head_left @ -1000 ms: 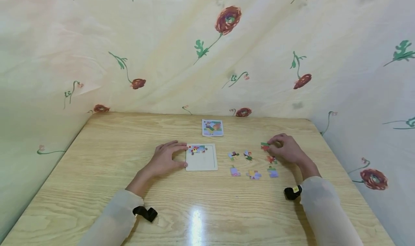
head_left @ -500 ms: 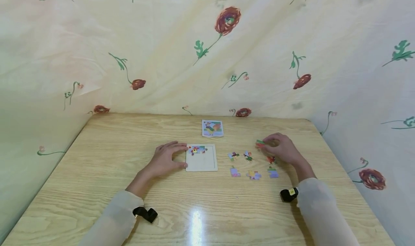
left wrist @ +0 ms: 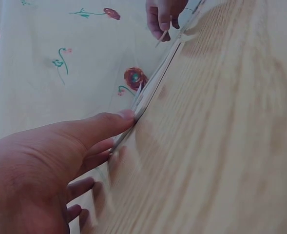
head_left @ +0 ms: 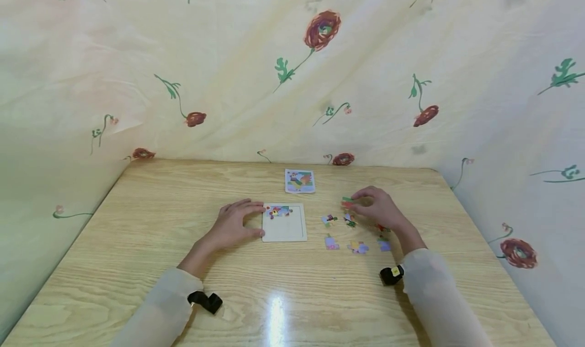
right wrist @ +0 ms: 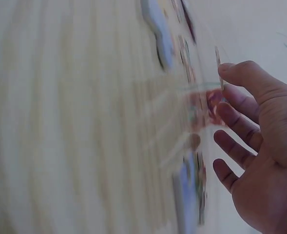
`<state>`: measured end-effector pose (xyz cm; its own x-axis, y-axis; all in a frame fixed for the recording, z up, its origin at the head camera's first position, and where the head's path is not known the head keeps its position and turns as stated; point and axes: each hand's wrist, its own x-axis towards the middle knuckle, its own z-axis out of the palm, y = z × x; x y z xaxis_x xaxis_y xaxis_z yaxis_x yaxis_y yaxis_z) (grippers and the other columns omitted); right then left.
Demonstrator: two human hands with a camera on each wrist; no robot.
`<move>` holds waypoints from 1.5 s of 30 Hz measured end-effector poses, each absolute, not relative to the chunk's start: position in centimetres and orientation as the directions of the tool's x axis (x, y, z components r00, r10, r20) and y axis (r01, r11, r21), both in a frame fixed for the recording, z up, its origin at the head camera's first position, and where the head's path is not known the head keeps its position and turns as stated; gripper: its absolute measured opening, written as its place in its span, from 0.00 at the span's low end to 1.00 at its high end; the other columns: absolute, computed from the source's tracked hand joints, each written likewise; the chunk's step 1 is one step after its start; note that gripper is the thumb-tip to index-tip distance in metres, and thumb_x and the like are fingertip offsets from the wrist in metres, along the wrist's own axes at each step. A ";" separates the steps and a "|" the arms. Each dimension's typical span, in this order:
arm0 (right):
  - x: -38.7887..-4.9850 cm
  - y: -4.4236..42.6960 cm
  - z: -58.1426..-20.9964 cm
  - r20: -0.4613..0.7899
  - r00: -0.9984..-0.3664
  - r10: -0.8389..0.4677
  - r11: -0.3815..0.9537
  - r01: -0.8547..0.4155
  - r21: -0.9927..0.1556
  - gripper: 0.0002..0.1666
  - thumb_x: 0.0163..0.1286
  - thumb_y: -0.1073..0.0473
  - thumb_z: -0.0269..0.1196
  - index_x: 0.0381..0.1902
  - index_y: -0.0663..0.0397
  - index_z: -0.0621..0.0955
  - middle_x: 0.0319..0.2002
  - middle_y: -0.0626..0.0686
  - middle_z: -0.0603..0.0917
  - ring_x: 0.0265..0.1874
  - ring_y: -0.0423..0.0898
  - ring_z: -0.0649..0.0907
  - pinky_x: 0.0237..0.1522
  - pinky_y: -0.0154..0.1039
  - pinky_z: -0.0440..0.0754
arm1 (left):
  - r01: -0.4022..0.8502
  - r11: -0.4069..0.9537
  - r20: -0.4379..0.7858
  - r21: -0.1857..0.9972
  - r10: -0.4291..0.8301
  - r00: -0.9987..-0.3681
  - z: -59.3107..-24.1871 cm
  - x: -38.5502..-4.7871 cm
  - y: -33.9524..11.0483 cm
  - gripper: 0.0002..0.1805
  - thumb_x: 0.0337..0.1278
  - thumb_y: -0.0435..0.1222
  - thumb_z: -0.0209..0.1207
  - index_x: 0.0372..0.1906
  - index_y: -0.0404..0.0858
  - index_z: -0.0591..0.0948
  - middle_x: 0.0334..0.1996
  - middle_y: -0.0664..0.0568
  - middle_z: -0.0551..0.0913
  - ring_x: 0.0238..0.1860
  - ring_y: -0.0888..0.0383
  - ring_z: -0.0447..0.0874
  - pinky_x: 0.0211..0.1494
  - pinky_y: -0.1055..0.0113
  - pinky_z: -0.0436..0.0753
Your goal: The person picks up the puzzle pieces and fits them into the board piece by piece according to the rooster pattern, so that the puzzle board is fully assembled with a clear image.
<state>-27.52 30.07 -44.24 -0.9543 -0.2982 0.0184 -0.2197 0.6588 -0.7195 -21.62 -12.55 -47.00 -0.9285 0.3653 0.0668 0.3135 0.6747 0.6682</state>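
In the head view my left hand (head_left: 235,225) touches the left edge of a white puzzle board (head_left: 285,230), thumb and fingertips spread along it. Joined pieces with part of a rooster picture (head_left: 278,211) lie along the board's top. My right hand (head_left: 379,210) pinches a red and green puzzle piece (head_left: 347,202) between thumb and fingers, raised off the table. The right wrist view shows that piece edge-on (right wrist: 220,68) at the thumb tip of the right hand (right wrist: 265,122). From the left wrist camera, the thumb of the left hand (left wrist: 55,156) meets the board's edge.
Several loose puzzle pieces lie right of the board, among them a purple one (head_left: 331,242) and a yellow and purple one (head_left: 358,246). A rooster picture card (head_left: 299,181) lies behind the board. A flowered cloth (head_left: 219,83) hangs behind the wooden table (head_left: 256,291).
My right hand has carried the red and green puzzle piece leftward from the right end of the loose pieces. The left hand and board have stayed put.
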 end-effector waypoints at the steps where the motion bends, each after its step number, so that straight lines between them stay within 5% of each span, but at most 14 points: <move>1: -27.6 29.7 -44.2 0.020 -0.952 -0.305 0.656 -0.225 -0.720 0.20 0.71 0.51 0.69 0.55 0.57 0.84 0.61 0.62 0.80 0.67 0.64 0.73 0.68 0.68 0.70 | 0.311 0.675 0.065 0.669 0.364 -0.929 -47.0 -21.6 -12.5 0.34 0.57 0.49 0.72 0.69 0.51 0.79 0.75 0.57 0.73 0.82 0.45 0.57 0.79 0.32 0.48; 12: -28.0 25.7 -43.7 0.028 -0.924 -0.382 0.641 -0.287 -0.712 0.16 0.70 0.51 0.69 0.52 0.50 0.86 0.61 0.57 0.81 0.68 0.61 0.75 0.69 0.67 0.71 | 0.305 0.679 0.065 0.668 0.354 -0.933 -47.2 -21.9 -12.4 0.34 0.57 0.49 0.72 0.70 0.51 0.79 0.75 0.58 0.74 0.82 0.46 0.57 0.79 0.32 0.48; 45: -29.3 18.3 -44.2 0.009 -0.854 -0.520 0.604 -0.375 -0.704 0.15 0.65 0.57 0.72 0.49 0.53 0.87 0.54 0.53 0.84 0.66 0.57 0.77 0.75 0.60 0.69 | 0.299 0.694 0.055 0.656 0.351 -0.935 -46.8 -22.3 -12.2 0.34 0.57 0.50 0.72 0.69 0.51 0.79 0.75 0.58 0.73 0.82 0.46 0.57 0.79 0.33 0.49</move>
<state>-29.26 18.28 -44.17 -0.8541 -0.5200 0.0086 -0.3746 0.6037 -0.7037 -22.29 -12.15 -46.80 -0.9348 0.3508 0.0548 0.2987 0.6936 0.6555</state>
